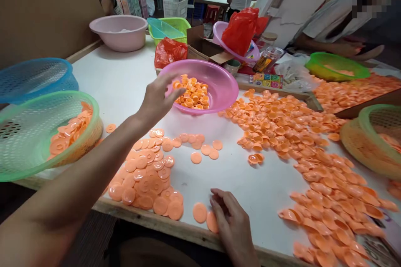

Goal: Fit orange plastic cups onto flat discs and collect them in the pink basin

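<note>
My left hand point(159, 95) reaches over the left rim of a pink basin point(223, 87), its fingers apart and slightly blurred, with nothing visible in it. Inside the basin lies a heap of small orange cup-shaped pieces point(194, 91). By the table's front edge my right hand point(233, 223) rests loosely with its fingers half stretched, beside a flat orange disc point(212, 222) that it partly covers. Another single disc point(199, 212) lies just left of that one. Between my arms spreads a pile of flat orange discs point(147, 179).
Orange scoop-like pieces point(282, 121) cover the table's right side. On the left stand a green basket point(94, 112) with orange pieces and a blue basket point(34, 77). Behind are a pale pink basin point(120, 33), a red bag point(171, 52) and a cardboard box point(200, 46). Other people are nearby.
</note>
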Tool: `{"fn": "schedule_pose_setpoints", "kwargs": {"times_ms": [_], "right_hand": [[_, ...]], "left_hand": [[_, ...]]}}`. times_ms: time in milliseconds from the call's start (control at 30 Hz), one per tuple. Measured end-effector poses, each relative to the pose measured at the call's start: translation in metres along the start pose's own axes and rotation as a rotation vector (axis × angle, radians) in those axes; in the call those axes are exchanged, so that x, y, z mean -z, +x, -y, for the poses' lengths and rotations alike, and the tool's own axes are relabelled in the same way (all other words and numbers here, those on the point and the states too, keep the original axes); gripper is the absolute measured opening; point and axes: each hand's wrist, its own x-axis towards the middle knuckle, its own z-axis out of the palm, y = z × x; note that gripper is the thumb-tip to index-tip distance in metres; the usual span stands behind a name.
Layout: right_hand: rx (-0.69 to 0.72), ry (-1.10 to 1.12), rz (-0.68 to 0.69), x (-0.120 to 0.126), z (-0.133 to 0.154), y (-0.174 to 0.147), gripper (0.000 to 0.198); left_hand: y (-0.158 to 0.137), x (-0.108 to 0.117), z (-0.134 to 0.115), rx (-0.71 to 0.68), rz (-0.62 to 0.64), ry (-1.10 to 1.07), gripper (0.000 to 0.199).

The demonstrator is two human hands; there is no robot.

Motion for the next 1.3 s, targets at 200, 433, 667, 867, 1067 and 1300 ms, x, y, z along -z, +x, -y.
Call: {"fn": "schedule_pose_setpoints", "kwargs": {"times_ms": [200, 433, 667, 867, 1067, 1300], "right_hand": [[0.038, 0.003, -0.030, 0.007, -0.010, -0.005, 0.016], [0.112, -0.001, 0.051, -0.012, -0.001, 0.016, 0.017], [0.106, -0.022, -0.014, -0.005, -0.004, 0.017, 0.024], [0.084, -0.120, 0.028, 0.002, -0.002, 0.023, 0.027], [0.166, -0.278, 0.194, 0.000, 0.016, 0.045, 0.033], [0.257, -0.437, 0.138, 0.002, 0.014, 0.066, 0.045]], "left_hand": [[-0.189, 0.053, 0.021, -0.225, 0.665, 0.367, 0.069], [-0.221, -0.003, 0.020, -0.253, 0.727, 0.499, 0.088], [-0.207, -0.048, 0.003, -0.445, 0.679, 0.480, 0.081], [-0.230, -0.017, 0.023, -0.349, 0.555, 0.578, 0.081], [-0.225, -0.028, 0.021, -0.451, 0.541, 0.567, 0.080], [-0.204, -0.069, 0.009, -0.467, 0.547, 0.515, 0.088]]}}
